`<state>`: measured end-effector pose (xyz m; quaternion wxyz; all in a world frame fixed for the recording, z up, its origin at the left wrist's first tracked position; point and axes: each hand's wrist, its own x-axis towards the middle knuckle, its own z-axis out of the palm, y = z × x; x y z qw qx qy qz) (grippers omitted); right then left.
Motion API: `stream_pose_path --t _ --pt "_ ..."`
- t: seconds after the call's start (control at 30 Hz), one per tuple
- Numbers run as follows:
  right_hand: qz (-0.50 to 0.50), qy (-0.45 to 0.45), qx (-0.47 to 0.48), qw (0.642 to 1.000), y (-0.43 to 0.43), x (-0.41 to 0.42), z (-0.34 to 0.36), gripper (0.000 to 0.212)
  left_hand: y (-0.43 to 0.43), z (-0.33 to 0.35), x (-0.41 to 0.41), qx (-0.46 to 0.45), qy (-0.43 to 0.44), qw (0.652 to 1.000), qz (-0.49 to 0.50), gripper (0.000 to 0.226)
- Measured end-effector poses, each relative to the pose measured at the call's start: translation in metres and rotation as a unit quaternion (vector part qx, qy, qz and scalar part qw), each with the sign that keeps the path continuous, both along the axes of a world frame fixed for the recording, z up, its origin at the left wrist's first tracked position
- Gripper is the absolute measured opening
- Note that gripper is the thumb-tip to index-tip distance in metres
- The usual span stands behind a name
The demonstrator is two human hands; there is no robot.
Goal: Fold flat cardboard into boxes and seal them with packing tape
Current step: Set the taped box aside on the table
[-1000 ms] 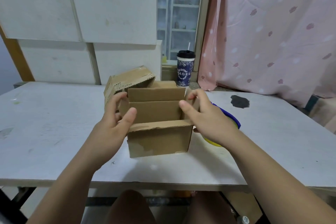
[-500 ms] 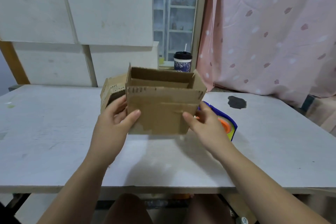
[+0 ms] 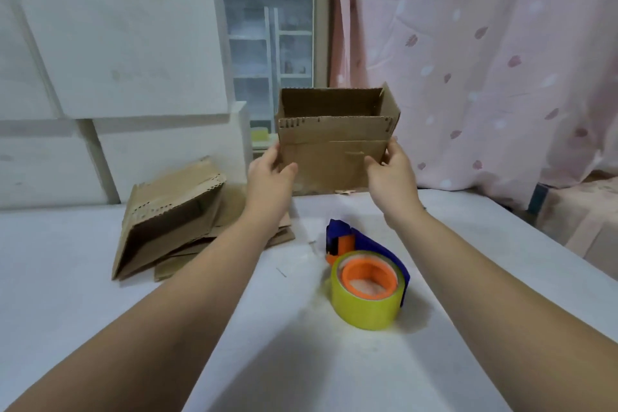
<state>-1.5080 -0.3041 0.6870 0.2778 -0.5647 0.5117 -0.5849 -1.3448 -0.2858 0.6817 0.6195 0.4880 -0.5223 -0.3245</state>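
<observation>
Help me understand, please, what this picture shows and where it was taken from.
There is no machine here: a person wears a camera on the head, so the picture looks forward and down along both bare arms. The left hand and right hand each grip a side of an open cardboard box, top flaps up. On the white table lie a stack of flat cardboard at the left and a tape dispenser with yellow tape nearer the person. A pink curtain hangs behind.

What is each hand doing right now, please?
Left hand: grips the cardboard box at its left side.
Right hand: grips the box at its right side.
</observation>
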Motion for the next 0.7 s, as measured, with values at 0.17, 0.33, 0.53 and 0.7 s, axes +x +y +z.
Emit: stream_pose_path --t 0.17,0.33,0.53,0.7 --pt "-0.020 -0.017 0.047 0.999 -0.048 -0.026 -0.023 0.035 -0.050 -0.019 -0.024 0.039 0.022 0.995 -0.086 0.054" --pt "0.009 -0.064 0.112 0.992 -0.091 -0.046 -0.063 0.032 -0.087 -0.046 -0.033 0.090 0.055 0.989 -0.102 0.056" --pt "0.061 -0.073 0.102 0.990 -0.114 -0.055 -0.096 0.033 -0.116 -0.069 -0.035 0.143 0.061 0.984 -0.083 0.051" --pt "0.009 0.017 0.115 0.993 -0.121 -0.048 -0.110 0.043 -0.125 -0.082 -0.036 0.178 0.053 0.981 -0.062 0.049"
